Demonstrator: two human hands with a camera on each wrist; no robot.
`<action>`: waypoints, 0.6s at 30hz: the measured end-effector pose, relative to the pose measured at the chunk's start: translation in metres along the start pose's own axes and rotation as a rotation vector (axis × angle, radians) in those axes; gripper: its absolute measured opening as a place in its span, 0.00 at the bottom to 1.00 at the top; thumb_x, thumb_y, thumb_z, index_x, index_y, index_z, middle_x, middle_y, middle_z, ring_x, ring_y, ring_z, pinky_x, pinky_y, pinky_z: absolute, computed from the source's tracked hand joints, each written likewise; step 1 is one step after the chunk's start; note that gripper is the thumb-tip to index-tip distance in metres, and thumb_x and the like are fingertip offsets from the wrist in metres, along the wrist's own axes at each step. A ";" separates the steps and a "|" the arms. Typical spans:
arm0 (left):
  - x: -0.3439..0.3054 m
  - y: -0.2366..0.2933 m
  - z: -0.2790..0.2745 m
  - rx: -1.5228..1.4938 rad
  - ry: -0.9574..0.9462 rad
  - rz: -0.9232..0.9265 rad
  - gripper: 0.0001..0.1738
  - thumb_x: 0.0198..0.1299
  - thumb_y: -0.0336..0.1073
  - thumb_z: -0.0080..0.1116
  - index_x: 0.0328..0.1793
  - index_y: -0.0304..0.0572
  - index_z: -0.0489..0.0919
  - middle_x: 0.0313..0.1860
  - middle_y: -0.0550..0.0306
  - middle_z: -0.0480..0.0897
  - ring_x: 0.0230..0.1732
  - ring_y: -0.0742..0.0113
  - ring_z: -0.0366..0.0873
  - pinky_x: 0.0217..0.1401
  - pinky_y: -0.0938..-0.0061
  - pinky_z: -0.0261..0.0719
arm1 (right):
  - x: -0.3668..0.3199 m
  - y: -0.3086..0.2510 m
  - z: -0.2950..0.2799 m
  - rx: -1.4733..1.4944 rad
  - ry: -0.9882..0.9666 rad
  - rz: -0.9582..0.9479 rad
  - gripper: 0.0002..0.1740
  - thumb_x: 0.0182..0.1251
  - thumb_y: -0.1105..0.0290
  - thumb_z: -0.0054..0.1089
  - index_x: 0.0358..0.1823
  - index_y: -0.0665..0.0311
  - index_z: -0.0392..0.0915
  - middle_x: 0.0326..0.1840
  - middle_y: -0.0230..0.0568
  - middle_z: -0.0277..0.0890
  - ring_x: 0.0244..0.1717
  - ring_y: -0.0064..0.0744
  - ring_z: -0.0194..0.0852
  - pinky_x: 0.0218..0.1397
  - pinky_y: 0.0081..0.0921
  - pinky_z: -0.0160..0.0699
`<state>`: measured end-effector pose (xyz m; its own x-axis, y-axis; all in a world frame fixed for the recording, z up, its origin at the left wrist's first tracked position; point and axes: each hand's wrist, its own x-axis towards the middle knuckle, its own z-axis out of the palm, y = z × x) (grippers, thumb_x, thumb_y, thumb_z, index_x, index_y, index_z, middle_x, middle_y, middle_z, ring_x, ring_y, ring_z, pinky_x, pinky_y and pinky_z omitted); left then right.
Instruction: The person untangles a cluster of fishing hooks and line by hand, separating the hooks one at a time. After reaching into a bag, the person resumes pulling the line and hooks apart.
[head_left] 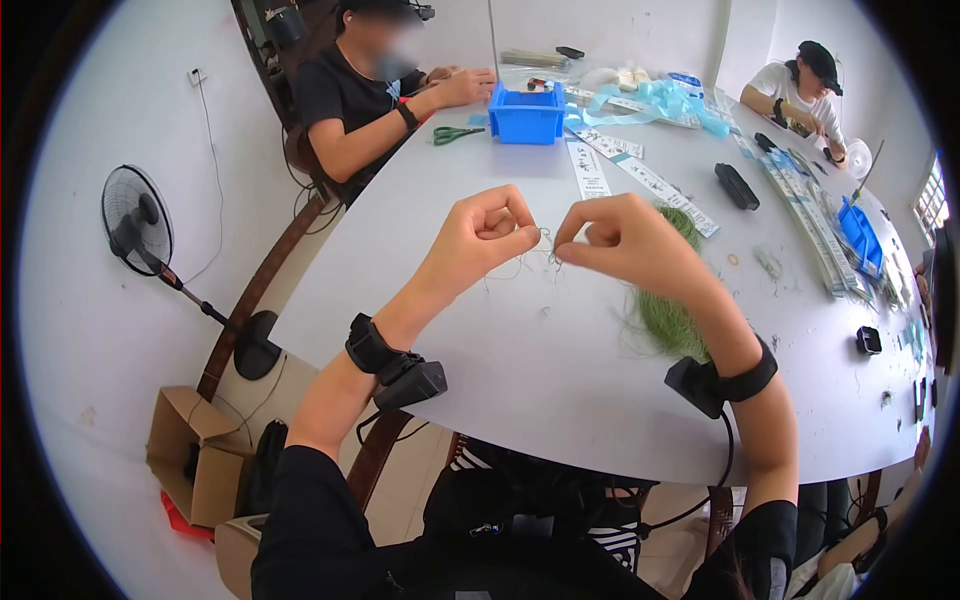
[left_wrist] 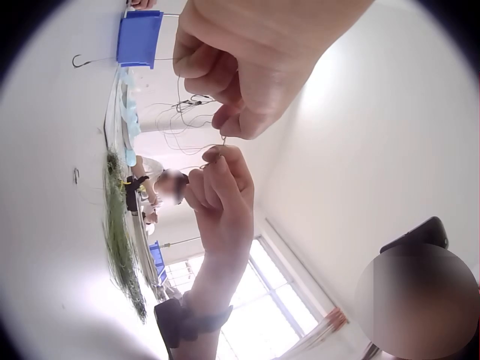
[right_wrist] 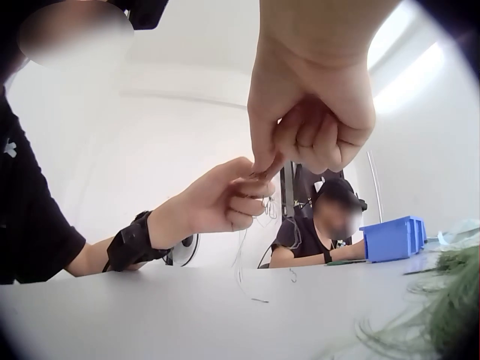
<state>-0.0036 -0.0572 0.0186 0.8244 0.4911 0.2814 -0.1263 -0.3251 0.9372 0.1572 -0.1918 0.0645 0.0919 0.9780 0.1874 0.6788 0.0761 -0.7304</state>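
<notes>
Both hands are raised above the white table, fingertips close together. The left hand (head_left: 485, 235) pinches thin dark line between thumb and forefinger. Facing it, the right hand (head_left: 625, 240) pinches the same tangle with thumb and forefinger. Between and below them hang fine loops of line (left_wrist: 180, 112), with small dark hooks or knots too small to tell apart. One hook (left_wrist: 80, 61) shows near the blue bin in the left wrist view. A bundle of green strands (head_left: 668, 315) lies on the table under the right forearm.
On the white table (head_left: 480, 380) are a blue bin (head_left: 527, 115), green-handled scissors (head_left: 457, 134), printed strips (head_left: 587, 170), light-blue ribbon (head_left: 665, 100) and a black case (head_left: 737, 187). Two people sit across the table. A fan (head_left: 140, 220) stands at left.
</notes>
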 end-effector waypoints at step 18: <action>-0.002 0.008 0.002 0.049 0.041 0.060 0.08 0.57 0.35 0.64 0.33 0.40 0.78 0.15 0.78 0.57 0.18 0.88 0.49 0.24 0.88 0.49 | 0.003 0.005 -0.015 0.141 0.157 -0.037 0.16 0.60 0.59 0.56 0.36 0.65 0.82 0.13 0.19 0.53 0.17 0.11 0.45 0.20 0.17 0.40</action>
<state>-0.0051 -0.0620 0.0254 0.7925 0.5023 0.3459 -0.1465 -0.3939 0.9074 0.1718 -0.1913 0.0718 0.1883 0.9326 0.3079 0.5765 0.1489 -0.8034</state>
